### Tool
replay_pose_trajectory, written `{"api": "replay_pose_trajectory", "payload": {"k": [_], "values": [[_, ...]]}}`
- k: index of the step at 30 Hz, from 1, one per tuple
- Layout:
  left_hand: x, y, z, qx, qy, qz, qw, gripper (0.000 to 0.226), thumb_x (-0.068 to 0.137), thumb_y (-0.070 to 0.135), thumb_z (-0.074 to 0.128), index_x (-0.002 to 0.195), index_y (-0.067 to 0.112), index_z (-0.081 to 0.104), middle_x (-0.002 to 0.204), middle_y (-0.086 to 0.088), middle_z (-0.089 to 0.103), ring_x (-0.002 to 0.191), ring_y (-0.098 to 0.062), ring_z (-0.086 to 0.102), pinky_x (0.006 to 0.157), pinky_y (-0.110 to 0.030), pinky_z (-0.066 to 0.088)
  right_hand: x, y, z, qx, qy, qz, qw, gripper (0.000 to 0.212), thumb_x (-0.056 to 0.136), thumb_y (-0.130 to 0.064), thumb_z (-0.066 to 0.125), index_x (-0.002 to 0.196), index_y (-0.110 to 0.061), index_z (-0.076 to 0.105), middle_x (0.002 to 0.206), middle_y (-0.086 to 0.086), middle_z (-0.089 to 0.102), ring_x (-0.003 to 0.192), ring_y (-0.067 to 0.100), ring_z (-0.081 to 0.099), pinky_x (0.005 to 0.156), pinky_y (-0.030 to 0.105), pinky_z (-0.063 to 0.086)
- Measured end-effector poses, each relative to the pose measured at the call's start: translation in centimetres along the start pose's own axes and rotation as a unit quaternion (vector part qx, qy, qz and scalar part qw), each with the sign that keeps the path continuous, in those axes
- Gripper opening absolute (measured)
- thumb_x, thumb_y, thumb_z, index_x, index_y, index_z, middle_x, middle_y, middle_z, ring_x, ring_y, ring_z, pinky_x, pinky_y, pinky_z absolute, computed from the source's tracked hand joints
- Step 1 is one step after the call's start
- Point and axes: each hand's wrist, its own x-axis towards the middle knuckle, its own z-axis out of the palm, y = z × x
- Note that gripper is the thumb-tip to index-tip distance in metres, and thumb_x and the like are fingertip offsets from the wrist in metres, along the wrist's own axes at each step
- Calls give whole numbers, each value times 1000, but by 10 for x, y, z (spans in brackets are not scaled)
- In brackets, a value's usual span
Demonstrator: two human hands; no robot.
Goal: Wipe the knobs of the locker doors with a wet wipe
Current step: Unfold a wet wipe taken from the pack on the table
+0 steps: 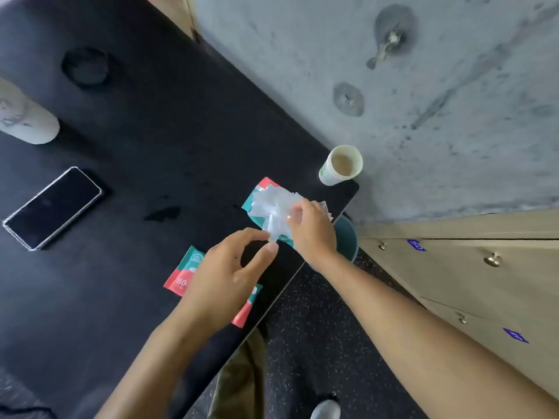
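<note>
A white wet wipe [273, 208] is bunched above a teal and red wipe pack [253, 201] near the black table's right edge. My right hand [311, 229] grips the wipe from the right. My left hand [225, 276] pinches the wipe's lower tip between thumb and forefinger. Under my left hand lies a second teal and red wipe pack [184, 275] marked 80. The beige locker doors [472, 285] stand at the right, with a brass knob [493, 260] and smaller knobs [382, 245] [462, 319] on them.
A paper cup [341, 167] with a pale drink stands at the table's corner. A phone [53, 207] lies at the left, a white cup [27, 119] beyond it. A teal bin [348, 237] sits below the table edge. A dark wet patch [163, 213] marks the table.
</note>
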Motion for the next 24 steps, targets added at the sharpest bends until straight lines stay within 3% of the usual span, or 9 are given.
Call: {"api": "replay_pose_trajectory", "payload": {"k": [4, 9, 15, 17, 20, 24], "values": [[30, -17, 10, 7, -24, -27, 999, 37, 98, 52, 44, 129, 39, 59, 130, 25, 57, 113, 1, 52, 91, -18, 37, 12, 9, 14, -22, 29, -25, 999, 10, 95, -25, 63, 95, -15, 63, 103, 1, 64, 93, 19, 61, 76, 41, 59], [41, -30, 20, 0, -31, -51, 998, 34, 98, 51, 44, 127, 41, 58, 132, 24, 56, 117, -2, 51, 87, -12, 34, 14, 14, 10, -7, 16, -51, 999, 9, 96, -26, 61, 93, -17, 58, 99, -1, 59, 89, 17, 61, 74, 40, 60], [41, -18, 13, 9, -25, -44, 999, 37, 97, 53, 43, 128, 39, 58, 140, 20, 56, 119, -2, 52, 87, -11, 34, -1, 6, -26, 43, 29, -27, 998, 20, 93, -33, 69, 84, -26, 53, 94, -6, 58, 77, 8, 59, 63, 22, 56], [35, -5, 6, 9, -15, -30, 999, 36, 97, 52, 44, 127, 39, 59, 136, 22, 57, 109, 0, 55, 84, -11, 37, -11, -3, -48, 70, 43, -22, 996, 19, 92, -33, 71, 84, -25, 55, 94, -7, 58, 79, 4, 59, 63, 14, 52], [23, 23, -7, 10, -11, -8, 1000, 37, 96, 53, 45, 127, 39, 60, 134, 22, 57, 100, 4, 54, 80, -10, 38, -32, -21, -88, 109, 62, -14, 992, 18, 92, -32, 71, 85, -25, 56, 93, -6, 62, 83, 6, 60, 63, 13, 49], [-3, 74, -25, 14, -1, 43, 999, 36, 95, 60, 45, 122, 43, 62, 120, 14, 68, 97, -17, 67, 87, -30, 54, -72, -46, -152, 168, 119, 4, 979, 18, 94, -32, 67, 85, -25, 53, 83, -7, 65, 80, 8, 61, 62, 13, 44]]}}
